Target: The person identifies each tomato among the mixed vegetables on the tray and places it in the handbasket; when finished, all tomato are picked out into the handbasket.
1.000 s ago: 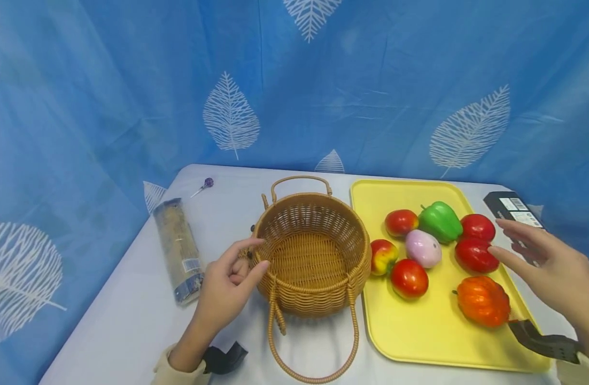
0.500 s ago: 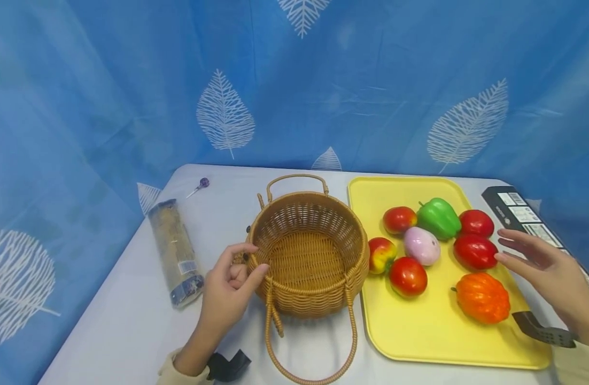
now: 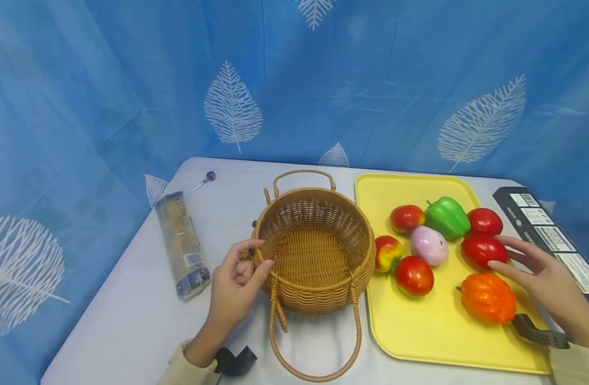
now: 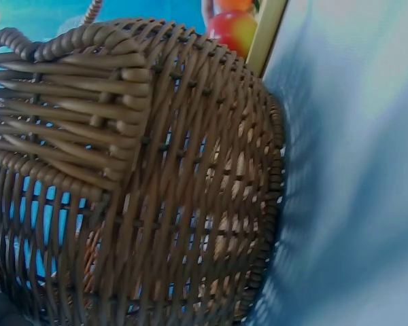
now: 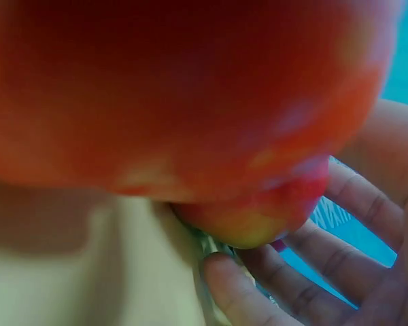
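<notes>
On the left rim of a round brown wicker basket [image 3: 314,256], my left hand [image 3: 234,291] holds on with thumb and index finger, the other fingers curled. The left wrist view shows the basket's woven side [image 4: 190,176] but not the hand. My right hand [image 3: 547,275] is at the right end of a smooth red fruit [image 3: 482,251], with fingers extended around it; the right wrist view shows those fingers [image 5: 340,258] spread beside the red fruit, which is yellowish underneath [image 5: 258,217]. An orange ribbed pumpkin [image 3: 488,298] lies just below the hand and fills much of that view.
The yellow tray [image 3: 419,337] also holds a green bell pepper [image 3: 447,217], a lilac oval piece [image 3: 429,245], a tomato [image 3: 413,276] and other red fruit. A black box [image 3: 544,230] lies right of the tray. Left are a clear packet [image 3: 181,243] and a lollipop [image 3: 210,176].
My right hand has come in to the left, from beside the red fruit to around its right end. The left hand stays at the basket rim. The head view has shifted slightly.
</notes>
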Demonstrator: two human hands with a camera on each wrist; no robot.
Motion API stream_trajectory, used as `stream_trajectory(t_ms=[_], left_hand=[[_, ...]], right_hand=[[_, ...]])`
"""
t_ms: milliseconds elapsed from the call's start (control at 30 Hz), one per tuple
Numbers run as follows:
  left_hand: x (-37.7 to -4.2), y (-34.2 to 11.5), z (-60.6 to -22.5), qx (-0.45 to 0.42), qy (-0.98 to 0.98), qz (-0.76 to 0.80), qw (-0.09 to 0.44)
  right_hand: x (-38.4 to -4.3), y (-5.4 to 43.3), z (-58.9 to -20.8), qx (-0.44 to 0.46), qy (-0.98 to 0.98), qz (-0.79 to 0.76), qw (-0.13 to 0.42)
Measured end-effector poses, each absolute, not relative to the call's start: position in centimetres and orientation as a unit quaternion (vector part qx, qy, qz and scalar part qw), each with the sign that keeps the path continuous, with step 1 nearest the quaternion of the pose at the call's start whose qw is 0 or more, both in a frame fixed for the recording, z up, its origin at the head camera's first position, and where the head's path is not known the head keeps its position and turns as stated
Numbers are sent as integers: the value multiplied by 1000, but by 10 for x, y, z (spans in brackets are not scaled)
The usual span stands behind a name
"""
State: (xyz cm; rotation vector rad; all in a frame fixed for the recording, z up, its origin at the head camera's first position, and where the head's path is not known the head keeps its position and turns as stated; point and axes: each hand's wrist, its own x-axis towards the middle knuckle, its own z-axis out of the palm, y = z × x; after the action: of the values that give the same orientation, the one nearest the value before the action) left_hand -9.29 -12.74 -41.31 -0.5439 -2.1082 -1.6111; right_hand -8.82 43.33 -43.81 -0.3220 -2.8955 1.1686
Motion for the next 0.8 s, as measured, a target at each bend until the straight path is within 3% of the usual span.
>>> stream_trajectory(t_ms=[800], left_hand=[[-92, -125, -413, -192, -740, -602, 229]], right_hand=[[-89, 431, -440, -102, -915, 389, 19]])
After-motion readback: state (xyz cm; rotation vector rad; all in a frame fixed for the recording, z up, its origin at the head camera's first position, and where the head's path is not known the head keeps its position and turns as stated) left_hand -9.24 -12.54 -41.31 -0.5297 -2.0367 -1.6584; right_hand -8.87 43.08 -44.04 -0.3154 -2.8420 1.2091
